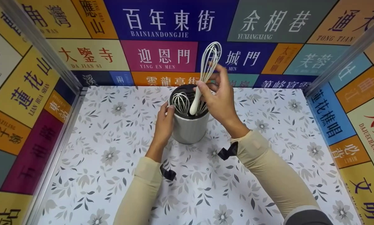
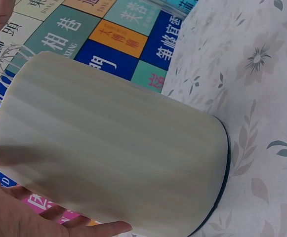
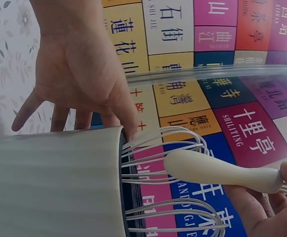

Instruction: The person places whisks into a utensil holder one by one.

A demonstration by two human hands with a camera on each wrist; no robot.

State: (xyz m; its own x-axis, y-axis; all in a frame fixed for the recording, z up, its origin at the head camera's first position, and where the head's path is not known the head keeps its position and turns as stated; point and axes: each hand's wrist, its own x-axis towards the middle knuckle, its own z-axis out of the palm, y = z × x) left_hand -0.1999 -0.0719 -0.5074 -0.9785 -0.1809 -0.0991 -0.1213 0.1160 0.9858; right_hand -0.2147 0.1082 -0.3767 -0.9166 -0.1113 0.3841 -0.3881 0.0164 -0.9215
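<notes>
A pale ribbed utensil holder point(image 1: 190, 131) with a black slotted top stands upright on the table; it lies sideways across the left wrist view. Wire heads of whisks point(image 1: 180, 102) stick up from its slots, also in the right wrist view. My right hand point(image 1: 223, 100) pinches another whisk point(image 3: 217, 170) above the top, wire head up, pale handle end pointing down. In the head view that end overlaps the black top, while the right wrist view shows it beyond the wire heads. My left hand point(image 1: 164, 123) rests against the holder's side, fingers extended, thumb at the rim point(image 3: 121, 148).
The table point(image 1: 105, 175) wears a white cover with grey flowers and leaves. Colourful panels point(image 1: 162, 18) with printed characters wall in the back and both sides, with metal posts point(image 1: 40, 40) at the corners. Dark wrist straps point(image 1: 229, 152) sit at both cuffs.
</notes>
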